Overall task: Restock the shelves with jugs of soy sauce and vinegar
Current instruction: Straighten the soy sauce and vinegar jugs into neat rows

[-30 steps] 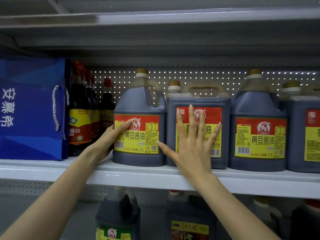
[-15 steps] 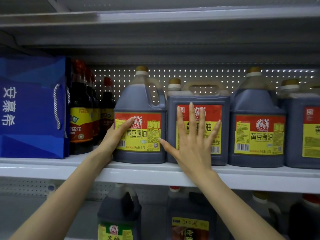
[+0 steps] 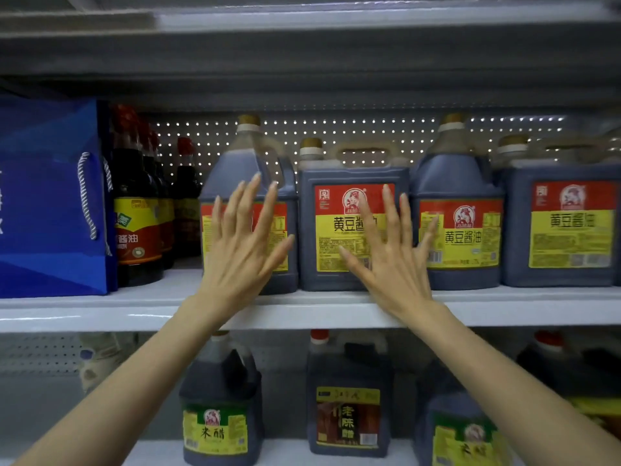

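1. Dark brown soy sauce fills four big plastic jugs that stand upright in a row on the white middle shelf (image 3: 100, 314), their red and yellow labels facing out.
2. From the left they are a round jug (image 3: 235, 169) with a tan cap, a square jug (image 3: 332, 243) with a handle on top, a second round jug (image 3: 460, 176), and a second square jug (image 3: 564, 230) near the right edge. Each stands just beside the next.
3. The person's left hand (image 3: 242, 243) is raised in front of the round jug's label, palm forward, fingers straight and spread. It is blurred, so I cannot tell whether it touches the jug.
4. The right hand (image 3: 393, 260) is spread the same way in front of the square jug's label. Its little finger reaches across to the second round jug. I cannot tell whether it touches either one.
5. Left of the jugs stand slimmer dark bottles (image 3: 134, 213) with red caps, and beside them a blue gift bag (image 3: 47, 196) with cord handles.
6. Behind the row is a perforated back panel (image 3: 336, 127), with light showing through its holes.
7. On the shelf below stand more dark jugs. They include a green-labelled vinegar jug (image 3: 218, 415) and a brown-labelled vinegar jug (image 3: 349, 415).
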### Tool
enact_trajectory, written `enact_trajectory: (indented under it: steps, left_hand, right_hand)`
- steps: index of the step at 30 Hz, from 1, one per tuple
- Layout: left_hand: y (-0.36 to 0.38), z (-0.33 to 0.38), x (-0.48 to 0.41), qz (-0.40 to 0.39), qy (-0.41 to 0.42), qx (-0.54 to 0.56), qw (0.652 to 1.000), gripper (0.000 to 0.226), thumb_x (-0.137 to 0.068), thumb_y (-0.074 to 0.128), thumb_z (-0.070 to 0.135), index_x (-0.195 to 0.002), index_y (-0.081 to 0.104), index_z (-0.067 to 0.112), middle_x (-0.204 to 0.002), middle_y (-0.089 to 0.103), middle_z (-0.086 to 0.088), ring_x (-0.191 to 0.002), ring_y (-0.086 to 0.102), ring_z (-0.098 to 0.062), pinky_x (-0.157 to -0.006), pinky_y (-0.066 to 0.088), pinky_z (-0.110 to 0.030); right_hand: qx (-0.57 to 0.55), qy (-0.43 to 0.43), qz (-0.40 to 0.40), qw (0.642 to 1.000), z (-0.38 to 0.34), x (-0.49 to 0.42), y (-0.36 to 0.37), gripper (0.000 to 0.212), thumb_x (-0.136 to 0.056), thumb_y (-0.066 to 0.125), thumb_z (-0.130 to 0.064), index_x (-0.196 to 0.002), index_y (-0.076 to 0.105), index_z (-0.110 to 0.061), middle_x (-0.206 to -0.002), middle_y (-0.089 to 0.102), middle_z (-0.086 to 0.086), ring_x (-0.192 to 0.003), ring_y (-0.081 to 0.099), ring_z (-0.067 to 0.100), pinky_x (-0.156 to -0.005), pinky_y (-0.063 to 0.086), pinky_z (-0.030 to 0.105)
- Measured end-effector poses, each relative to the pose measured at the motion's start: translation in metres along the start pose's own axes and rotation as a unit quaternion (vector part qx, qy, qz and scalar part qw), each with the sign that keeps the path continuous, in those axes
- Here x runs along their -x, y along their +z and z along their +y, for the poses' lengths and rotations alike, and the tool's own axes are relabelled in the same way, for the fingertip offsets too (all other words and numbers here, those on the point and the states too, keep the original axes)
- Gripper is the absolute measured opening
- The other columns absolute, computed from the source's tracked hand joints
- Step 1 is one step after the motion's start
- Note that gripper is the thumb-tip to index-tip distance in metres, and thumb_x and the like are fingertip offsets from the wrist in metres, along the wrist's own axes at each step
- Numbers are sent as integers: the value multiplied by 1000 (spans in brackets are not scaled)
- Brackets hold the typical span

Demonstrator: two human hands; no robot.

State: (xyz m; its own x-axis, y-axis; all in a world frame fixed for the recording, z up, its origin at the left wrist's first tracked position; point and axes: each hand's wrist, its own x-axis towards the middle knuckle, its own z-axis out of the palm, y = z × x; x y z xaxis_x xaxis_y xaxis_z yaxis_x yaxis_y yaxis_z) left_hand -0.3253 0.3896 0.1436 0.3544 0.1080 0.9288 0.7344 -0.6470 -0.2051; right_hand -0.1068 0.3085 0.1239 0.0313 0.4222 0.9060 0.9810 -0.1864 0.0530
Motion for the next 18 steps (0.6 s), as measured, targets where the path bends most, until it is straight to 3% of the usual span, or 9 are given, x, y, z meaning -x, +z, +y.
enact_trajectory:
  steps: [3, 6, 18]
  left_hand:
    - [15, 23, -6, -29, 97, -76, 992, 66, -98, 12, 58, -153, -3, 24, -157, 11, -9, -145, 11, -27, -115, 4, -52]
    - [33, 38, -10, -50, 144, -90, 984, 64, -98, 13, 57, -153, 10, 24, -159, 16, -9, -145, 13, -29, -114, 9, -55]
    - [43, 45, -14, -70, 142, -119, 980, 66, -98, 10, 58, -153, 13, 21, -160, 11, -9, -147, 9, -30, -115, 7, -57]
  right_hand:
    - [26, 12, -10, 1000, 21, -4, -4, 83, -87, 16, -76, -152, -7, -31, -160, -11, 0, -147, -8, 27, -108, -11, 67]
    - [30, 6, -5, 1000, 26, 0, -2, 82, -87, 14, -76, -152, -7, -30, -160, -10, -1, -148, -7, 30, -108, -9, 68]
    - [50, 13, -45, 998, 27, -2, -1, 80, -88, 5, -74, -152, -8, -27, -161, -8, 3, -147, -9, 30, -107, -9, 70]
